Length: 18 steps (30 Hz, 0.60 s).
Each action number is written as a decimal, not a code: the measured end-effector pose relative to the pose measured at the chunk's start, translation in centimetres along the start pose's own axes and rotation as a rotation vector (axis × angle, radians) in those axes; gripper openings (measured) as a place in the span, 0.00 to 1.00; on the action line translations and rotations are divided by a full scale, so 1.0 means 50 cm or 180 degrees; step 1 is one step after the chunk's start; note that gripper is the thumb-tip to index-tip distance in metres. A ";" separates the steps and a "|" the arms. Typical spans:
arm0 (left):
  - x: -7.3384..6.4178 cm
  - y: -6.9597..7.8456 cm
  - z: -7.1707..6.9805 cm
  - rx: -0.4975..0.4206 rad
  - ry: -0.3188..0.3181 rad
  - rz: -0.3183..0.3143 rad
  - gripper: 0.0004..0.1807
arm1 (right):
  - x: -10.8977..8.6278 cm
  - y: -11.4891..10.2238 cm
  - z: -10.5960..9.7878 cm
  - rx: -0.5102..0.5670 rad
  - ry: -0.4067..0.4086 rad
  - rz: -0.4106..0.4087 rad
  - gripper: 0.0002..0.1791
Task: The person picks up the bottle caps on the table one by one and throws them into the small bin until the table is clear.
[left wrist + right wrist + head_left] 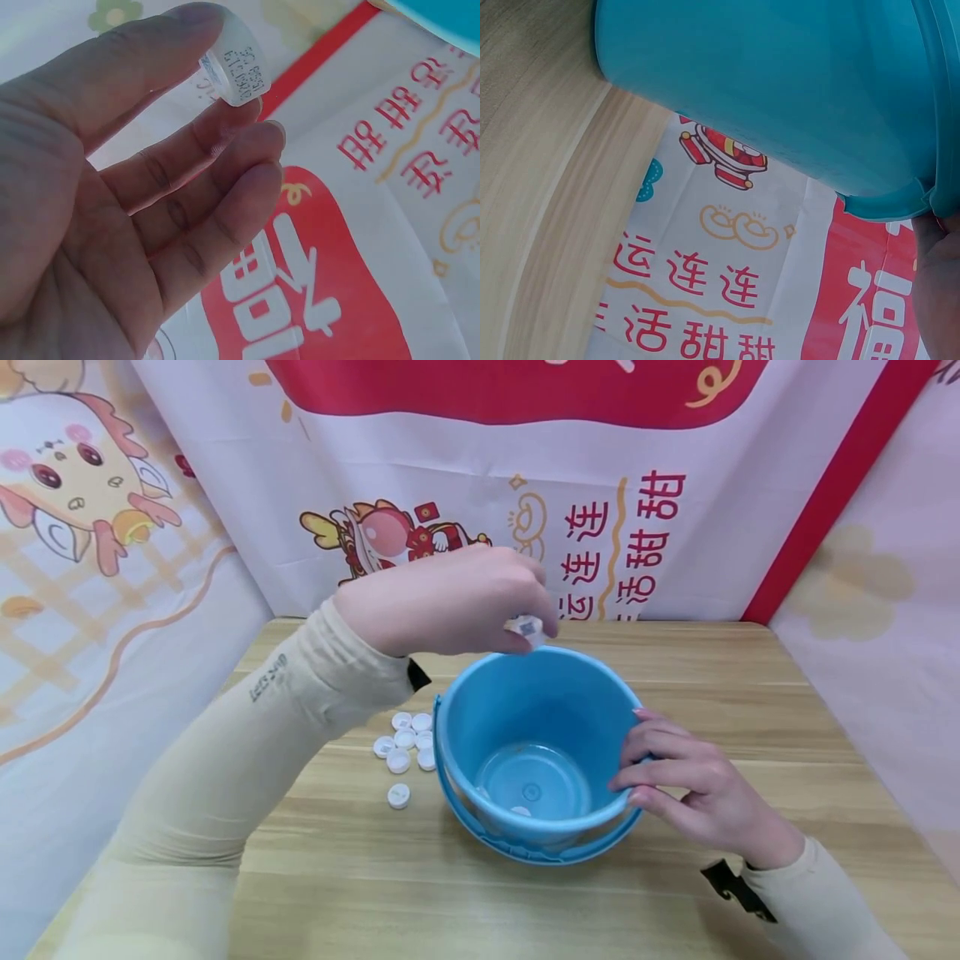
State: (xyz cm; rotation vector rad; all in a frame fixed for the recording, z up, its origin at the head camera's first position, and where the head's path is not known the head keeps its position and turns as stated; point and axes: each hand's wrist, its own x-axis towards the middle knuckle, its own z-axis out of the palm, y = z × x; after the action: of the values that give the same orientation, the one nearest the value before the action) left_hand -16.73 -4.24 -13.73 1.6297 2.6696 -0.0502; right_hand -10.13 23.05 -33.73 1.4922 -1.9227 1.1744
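Note:
A white bottle cap [528,628] is pinched in my left hand [465,597], above the far rim of the blue bucket [457,760]. The left wrist view shows printed characters on the side of this cap [244,64], held between thumb and fingertips of the left hand [142,172]. My right hand [693,781] grips the bucket's right rim, fingers over the edge. At the bottom of the bucket one white cap [521,811] shows, partly hidden by the near wall. In the right wrist view only the bucket's outer side [765,82] and part of the right hand [939,292] appear.
Several white caps [405,739] lie in a cluster left of the bucket, with a single cap [399,796] slightly nearer. The bucket's handle [540,857] hangs down at the front. A printed cloth [450,468] rises behind the wooden table [360,893].

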 end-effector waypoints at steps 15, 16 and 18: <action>0.068 0.030 0.002 -0.0107 -0.0180 0.0172 0.21 | 0.005 -0.007 -0.001 -0.0072 -0.0009 0.0085 0.10; 0.070 0.032 0.003 -0.0104 -0.0192 0.0157 0.21 | 0.006 -0.007 -0.001 -0.0074 -0.0009 0.0081 0.10; 0.073 0.034 0.005 -0.0090 -0.0203 0.0134 0.21 | 0.006 -0.007 -0.001 -0.0063 -0.0006 0.0074 0.10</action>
State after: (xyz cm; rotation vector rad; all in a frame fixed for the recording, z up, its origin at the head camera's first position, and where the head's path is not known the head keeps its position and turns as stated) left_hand -16.88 -0.23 -14.10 1.6463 2.5765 -0.0627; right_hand -9.90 22.91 -33.35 1.4652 -1.9522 1.1611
